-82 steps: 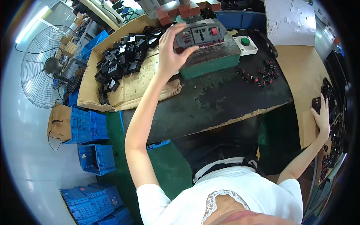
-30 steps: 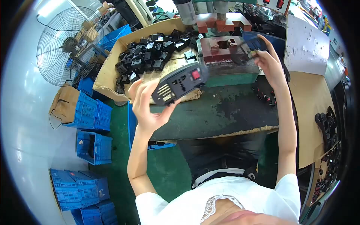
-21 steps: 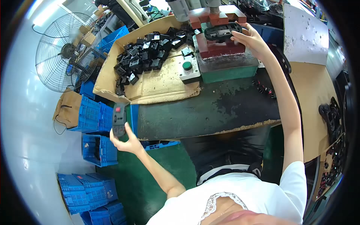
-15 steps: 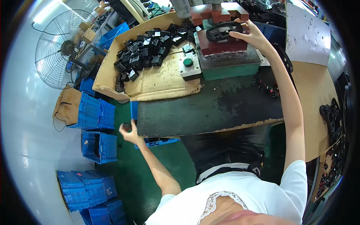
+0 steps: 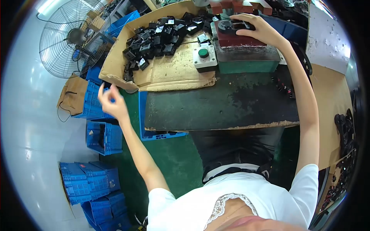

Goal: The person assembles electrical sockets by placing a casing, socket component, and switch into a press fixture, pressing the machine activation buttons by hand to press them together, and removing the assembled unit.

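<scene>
My right hand (image 5: 259,30) reaches over a dark red block (image 5: 241,41) and curls its thumb and fingers around a black oval plastic part (image 5: 228,27) with slots. The part sits on top of the block, its right side covered by my fingers. Left of the table, beyond its edge, my left hand (image 5: 114,104) is raised and blurred by motion. Its thumb and forefinger curve toward each other, with a dark patch between the tips that I cannot make out. The nearest thing to it is the corner of a cardboard tray (image 5: 115,80).
Black blocky parts (image 5: 156,40) are heaped in the tray. A green push button (image 5: 203,53) stands left of the block, and red press jaws (image 5: 241,7) hang behind it. Blue crates (image 5: 104,136) line the left floor near a fan (image 5: 75,36). The dark table (image 5: 216,107) carries small pieces at right.
My left hand has risen up and left from beside the table's edge toward the tray corner. The black oval part now lies flatter on the red block under my right hand. The view has shifted slightly.
</scene>
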Available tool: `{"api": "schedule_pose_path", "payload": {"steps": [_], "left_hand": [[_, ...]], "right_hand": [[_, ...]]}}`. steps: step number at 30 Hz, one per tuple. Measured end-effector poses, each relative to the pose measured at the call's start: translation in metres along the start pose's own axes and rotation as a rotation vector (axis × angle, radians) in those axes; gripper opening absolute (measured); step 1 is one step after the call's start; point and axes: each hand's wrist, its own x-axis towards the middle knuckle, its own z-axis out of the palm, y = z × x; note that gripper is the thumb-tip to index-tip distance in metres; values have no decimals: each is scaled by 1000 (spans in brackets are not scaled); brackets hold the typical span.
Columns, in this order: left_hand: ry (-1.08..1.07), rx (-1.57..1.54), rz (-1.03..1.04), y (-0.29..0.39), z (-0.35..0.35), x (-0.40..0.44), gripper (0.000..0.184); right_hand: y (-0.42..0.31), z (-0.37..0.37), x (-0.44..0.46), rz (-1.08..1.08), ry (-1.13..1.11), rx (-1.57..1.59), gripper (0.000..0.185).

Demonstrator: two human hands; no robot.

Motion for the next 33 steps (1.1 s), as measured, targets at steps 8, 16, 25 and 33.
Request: {"api": "schedule_pose_path", "payload": {"steps": [8, 16, 25, 33], "left_hand": [[-992, 138, 650, 78, 134, 26, 62], [-1037, 386, 748, 92, 174, 25, 33], [-824, 515, 891, 78, 177, 13, 35], [-961, 145, 466, 68, 183, 13, 39]], "right_hand": [[-2, -5, -1, -16, -13, 73, 51], [0, -23, -36, -69, 84, -108, 56], [-39, -98, -132, 110, -127, -92, 19], [-57, -66, -146, 288, -288, -91, 16]]}}
